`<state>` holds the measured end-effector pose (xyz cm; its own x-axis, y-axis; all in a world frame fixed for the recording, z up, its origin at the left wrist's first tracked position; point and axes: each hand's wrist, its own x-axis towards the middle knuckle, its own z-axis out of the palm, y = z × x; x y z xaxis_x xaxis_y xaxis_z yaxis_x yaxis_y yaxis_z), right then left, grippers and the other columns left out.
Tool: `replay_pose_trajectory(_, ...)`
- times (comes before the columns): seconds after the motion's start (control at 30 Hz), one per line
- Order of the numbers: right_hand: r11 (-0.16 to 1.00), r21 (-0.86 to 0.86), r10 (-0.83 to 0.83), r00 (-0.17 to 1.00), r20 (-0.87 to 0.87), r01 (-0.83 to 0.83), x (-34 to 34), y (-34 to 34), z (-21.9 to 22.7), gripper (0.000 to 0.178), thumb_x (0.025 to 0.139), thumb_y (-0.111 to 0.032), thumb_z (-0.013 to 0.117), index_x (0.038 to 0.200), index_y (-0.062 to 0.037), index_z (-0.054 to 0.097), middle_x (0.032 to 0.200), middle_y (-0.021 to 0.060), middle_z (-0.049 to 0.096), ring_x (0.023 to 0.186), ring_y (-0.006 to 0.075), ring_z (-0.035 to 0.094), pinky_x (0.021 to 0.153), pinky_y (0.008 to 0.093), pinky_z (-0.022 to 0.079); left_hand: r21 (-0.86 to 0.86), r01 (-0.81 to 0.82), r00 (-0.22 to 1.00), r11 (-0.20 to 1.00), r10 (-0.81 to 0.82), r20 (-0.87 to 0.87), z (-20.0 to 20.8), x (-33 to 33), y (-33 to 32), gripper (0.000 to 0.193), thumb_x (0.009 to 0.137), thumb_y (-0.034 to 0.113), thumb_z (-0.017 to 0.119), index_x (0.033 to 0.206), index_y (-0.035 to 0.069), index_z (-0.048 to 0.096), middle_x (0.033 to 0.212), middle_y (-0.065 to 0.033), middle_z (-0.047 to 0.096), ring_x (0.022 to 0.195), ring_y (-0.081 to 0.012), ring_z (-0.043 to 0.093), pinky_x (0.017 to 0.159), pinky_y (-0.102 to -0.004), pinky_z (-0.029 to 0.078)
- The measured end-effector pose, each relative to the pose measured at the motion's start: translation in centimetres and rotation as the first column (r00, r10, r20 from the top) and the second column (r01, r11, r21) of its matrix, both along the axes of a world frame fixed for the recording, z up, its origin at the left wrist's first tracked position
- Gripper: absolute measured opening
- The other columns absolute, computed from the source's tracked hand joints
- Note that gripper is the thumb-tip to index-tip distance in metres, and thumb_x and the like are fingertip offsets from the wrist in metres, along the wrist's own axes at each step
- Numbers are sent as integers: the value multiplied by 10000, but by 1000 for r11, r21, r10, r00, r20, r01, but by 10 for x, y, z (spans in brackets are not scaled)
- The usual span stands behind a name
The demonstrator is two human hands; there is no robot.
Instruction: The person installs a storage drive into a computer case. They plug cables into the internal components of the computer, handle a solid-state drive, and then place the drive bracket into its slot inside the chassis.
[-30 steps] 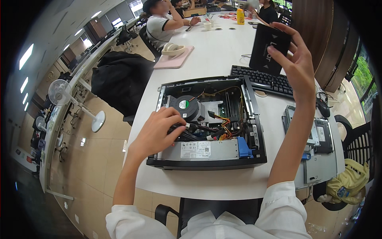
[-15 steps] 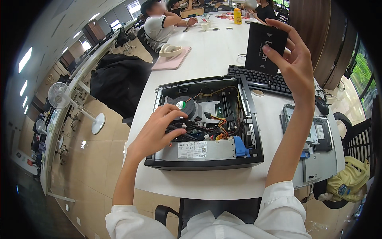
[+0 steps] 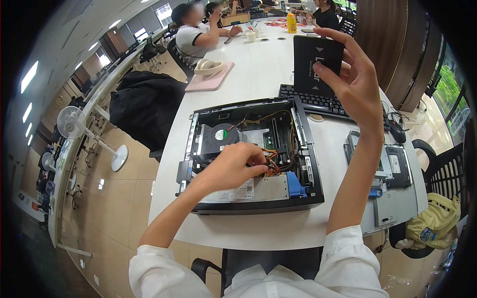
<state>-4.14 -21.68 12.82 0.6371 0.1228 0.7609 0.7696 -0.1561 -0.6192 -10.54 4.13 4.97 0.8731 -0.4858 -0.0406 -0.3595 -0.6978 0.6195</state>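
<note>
A flat black solid-state drive (image 3: 304, 69) is held upright in my right hand (image 3: 355, 82), the thumb on its front and the fingers behind its edge. In front of me on the white table lies a desktop computer case (image 3: 258, 207) with its cover off. My left hand (image 3: 233, 164) reaches over the power supply (image 3: 271, 187) into the case. Its thumb and fingers close on cables (image 3: 271, 166) beside the orange, yellow and black wires; the exact cable end is hidden by the fingers. A round black fan (image 3: 218, 136) sits behind that hand, and a blue latch (image 3: 296, 185) is to its right.
A black keyboard (image 3: 318, 102) and mouse (image 3: 396, 131) lie behind and right of the case. Removed metal parts (image 3: 392, 203) rest at the table's right. Headphones (image 3: 208, 66) lie on a pink folder (image 3: 218, 79) at the left. Two people sit farther along the table.
My left hand has moved right from the black cables near the fan to the coloured wires, and its fingers have closed. The drive in my right hand has shifted slightly left and down.
</note>
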Motion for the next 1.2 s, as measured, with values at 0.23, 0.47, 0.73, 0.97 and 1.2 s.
replay_pose_trajectory(0.23,999,50,-22,997,78,19,3,0,2,553,836,22,701,1356,-105,563,1115,130,690,925,143,690,791,247,580,-644,-285,926,710,28,-378,32,13,46,258,1001,250,499,919,25,595,684,-15,515,642,-77,465,602,-237,394)
replay_pose_trajectory(0.47,992,82,101,989,-111,-92,-1,11,4,527,831,57,662,1327,-82,552,1044,118,682,928,194,704,754,275,586,-694,-291,884,659,-93,-458,47,18,45,430,1069,308,427,1123,-60,643,646,-36,625,555,-92,556,557,-240,477)
replay_pose_trajectory(0.73,914,369,293,901,-319,-166,20,31,-12,549,819,13,717,1331,-55,530,1083,143,691,929,178,696,767,275,583,-747,-594,787,298,25,-616,24,34,24,348,1021,234,542,1087,-90,650,848,-101,725,648,-105,642,592,-197,526)
replay_pose_trajectory(0.97,916,182,392,892,-224,-357,18,21,-9,320,774,24,776,1066,-23,653,1011,99,721,973,182,687,895,314,545,-557,-354,771,752,-103,-628,40,28,39,483,1025,335,538,1178,-118,600,745,-123,709,567,-126,649,488,-209,487)
replay_pose_trajectory(1.2,925,24,381,924,-25,-380,11,19,-2,281,678,203,724,846,-18,679,985,116,731,1069,230,677,950,354,544,-555,-234,833,798,-130,-538,58,14,24,391,1014,155,543,1358,-28,513,1046,-262,703,704,-211,726,602,-243,590)
